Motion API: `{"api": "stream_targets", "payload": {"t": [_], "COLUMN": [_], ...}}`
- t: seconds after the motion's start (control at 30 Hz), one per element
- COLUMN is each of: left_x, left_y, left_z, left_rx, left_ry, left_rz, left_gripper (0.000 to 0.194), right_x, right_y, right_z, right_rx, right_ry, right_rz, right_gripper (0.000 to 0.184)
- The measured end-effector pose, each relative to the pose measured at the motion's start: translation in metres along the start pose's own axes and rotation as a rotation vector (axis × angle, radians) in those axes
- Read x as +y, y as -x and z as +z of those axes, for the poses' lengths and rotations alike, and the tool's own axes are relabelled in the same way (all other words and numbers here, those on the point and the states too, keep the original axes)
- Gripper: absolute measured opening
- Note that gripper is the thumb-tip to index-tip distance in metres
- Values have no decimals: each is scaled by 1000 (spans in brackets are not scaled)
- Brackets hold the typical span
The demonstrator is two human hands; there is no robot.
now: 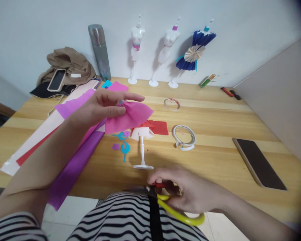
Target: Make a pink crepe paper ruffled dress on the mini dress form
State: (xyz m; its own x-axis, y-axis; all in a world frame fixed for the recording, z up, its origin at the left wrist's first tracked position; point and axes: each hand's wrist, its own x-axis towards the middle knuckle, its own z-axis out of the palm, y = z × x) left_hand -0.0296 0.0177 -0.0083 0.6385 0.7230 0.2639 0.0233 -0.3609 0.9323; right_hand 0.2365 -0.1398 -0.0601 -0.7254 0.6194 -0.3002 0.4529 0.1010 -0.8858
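Note:
Between the thumb and fingers of my left hand [104, 103] is a gathered piece of pink crepe paper [136, 117], fanned out to the right. My right hand [182, 187] grips scissors [183, 216] with yellow and red handles, low at the table's front edge, blades pointing left. Under the pink piece stands a small mannequin on a white stand [142, 164], with a white ruffled skirt [142, 133] and red paper [159, 128] about it; its upper part is hidden. Blue leaf-shaped cutouts [125, 148] and a purple flower cutout [115, 146] lie to its left.
Purple paper [77, 167] and other coloured sheets lie at left. At the back are a thermos [100, 53], several small mannequins [136, 43] and brown cloth [70, 62] with a phone [57, 80]. Tape rolls [174, 134] and a larger phone [261, 164] lie at right.

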Motion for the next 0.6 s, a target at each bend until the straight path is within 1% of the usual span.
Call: {"api": "stream_targets", "payload": {"t": [0.03,0.1,0.17,0.27,0.33,0.4,0.47,0.5,0.53,0.57,0.6], "left_x": [1,4,7,7,2,-5,-14,-18,-21,-22,-23], "left_y": [-1,-4,-9,-17,-21,-24,-26,-27,-27,-28,-29], "left_z": [2,5,9,16,20,24,26,26,27,28,29], "left_rx": [-8,-26,-48,-89,-149,-232,-305,-348,-383,-420,-456], "left_ry": [5,32,78,143,189,246,286,300,292,271,235], "left_rz": [3,0,-3,-5,-7,11,36,59,81,103,119], "left_gripper": [18,19,23,27,26,21,14,8,4,2,2], "right_x": [5,14,20,18,13,10,12,15,18,21,23], "right_y": [-2,-7,-12,-17,-17,-16,-13,-13,-13,-13,-14], "right_z": [1,2,3,6,8,9,7,4,0,-4,-7], "right_rx": [13,43,95,168,207,256,350,410,477,520,533], "right_ry": [34,170,324,496,570,599,547,472,348,176,-42], "right_rz": [1,3,-23,-93,-159,-210,-231,-227,-217,-200,-166], "right_gripper": [38,39,45,50,46,39,37,35,32,30,28]}}
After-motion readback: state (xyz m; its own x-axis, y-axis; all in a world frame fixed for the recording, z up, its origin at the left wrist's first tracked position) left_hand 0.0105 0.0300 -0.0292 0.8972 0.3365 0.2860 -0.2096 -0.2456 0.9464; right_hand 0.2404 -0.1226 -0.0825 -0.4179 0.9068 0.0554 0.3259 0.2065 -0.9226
